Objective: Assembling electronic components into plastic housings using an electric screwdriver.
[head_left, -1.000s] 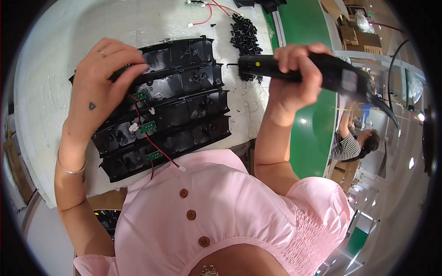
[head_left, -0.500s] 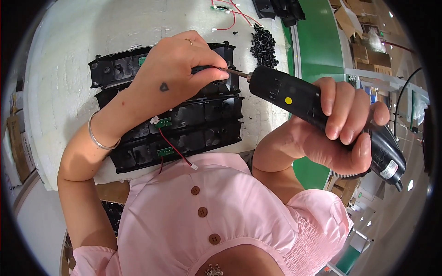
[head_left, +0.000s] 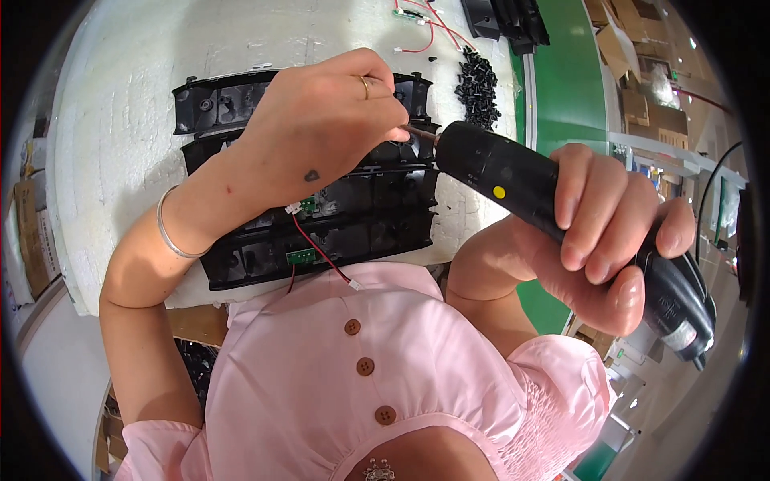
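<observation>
My right hand (head_left: 597, 228) is wrapped round a black electric screwdriver (head_left: 501, 172) with a yellow dot on its body. Its thin metal bit (head_left: 421, 134) points left and meets the fingertips of my left hand (head_left: 333, 112). The left thumb and fingers are pinched together at the bit's tip; whatever is between them is hidden. Beneath my left hand and forearm lie several curved black plastic housings (head_left: 401, 232), stacked in rows. Small green circuit boards (head_left: 301, 256) sit in the nearer ones, and a red wire (head_left: 317, 244) runs to a white connector (head_left: 355, 284).
A heap of small black screws (head_left: 477, 88) lies on the white foam-like work surface (head_left: 128, 160) at the far right. Beyond it are red-wired boards (head_left: 413, 14) and more black housings (head_left: 505, 20). A green surface (head_left: 565, 88) borders the right, with cardboard boxes (head_left: 634, 44) past it.
The view has shifted slightly, so the housings and screws appear farther right. My left fingers have curled in more at the bit's tip, and the screwdriver's rear end sits lower.
</observation>
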Tool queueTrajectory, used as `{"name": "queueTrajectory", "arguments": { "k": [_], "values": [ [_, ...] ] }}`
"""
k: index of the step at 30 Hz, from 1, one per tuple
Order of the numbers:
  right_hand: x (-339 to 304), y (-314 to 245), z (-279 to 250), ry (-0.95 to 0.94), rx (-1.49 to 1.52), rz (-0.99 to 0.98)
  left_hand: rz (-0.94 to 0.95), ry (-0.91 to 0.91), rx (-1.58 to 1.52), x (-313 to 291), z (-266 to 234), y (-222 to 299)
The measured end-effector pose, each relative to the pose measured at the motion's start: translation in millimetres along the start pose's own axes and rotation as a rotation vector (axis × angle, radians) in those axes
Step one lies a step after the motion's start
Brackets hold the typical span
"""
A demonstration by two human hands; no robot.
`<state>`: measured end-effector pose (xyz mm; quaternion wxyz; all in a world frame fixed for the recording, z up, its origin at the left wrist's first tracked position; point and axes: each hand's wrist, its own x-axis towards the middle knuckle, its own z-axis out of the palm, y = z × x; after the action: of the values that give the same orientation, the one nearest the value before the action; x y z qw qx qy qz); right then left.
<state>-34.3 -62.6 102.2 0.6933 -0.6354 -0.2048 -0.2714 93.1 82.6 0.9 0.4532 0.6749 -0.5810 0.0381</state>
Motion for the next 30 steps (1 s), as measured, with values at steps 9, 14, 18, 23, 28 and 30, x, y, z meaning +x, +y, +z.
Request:
{"name": "queueTrajectory", "arguments": {
  "k": [9, 14, 18, 23, 28, 30],
  "values": [
    [17.8, 48.8, 20.7, -0.137, 0.065, -0.057, -0.124, -0.008, 0.066, -21.0, -38.2, -26.6],
    [31.3, 89.1, 41.3, -0.104, 0.164, -0.072, -0.261, -0.07, 0.238, -58.0, -64.9, -56.6],
    [35.8, 106.5, 42.7, -0.136, 0.02, -0.044, -0.256, -0.046, 0.228, -67.0, -51.1, -64.2],
    [31.2, 112.3, 61.1, 0.029, 0.019, 0.035, -0.241, -0.028, 0.257, -68.7, -42.5, -67.8],
    [31.3, 116.7, 63.6, 0.043, -0.007, 0.047, -0.238, -0.006, 0.258, -70.0, -39.7, -67.9],
    [31.7, 116.7, 62.4, 0.023, 0.0, 0.043, -0.237, 0.002, 0.257, -69.4, -38.5, -67.7]
  ]
}}
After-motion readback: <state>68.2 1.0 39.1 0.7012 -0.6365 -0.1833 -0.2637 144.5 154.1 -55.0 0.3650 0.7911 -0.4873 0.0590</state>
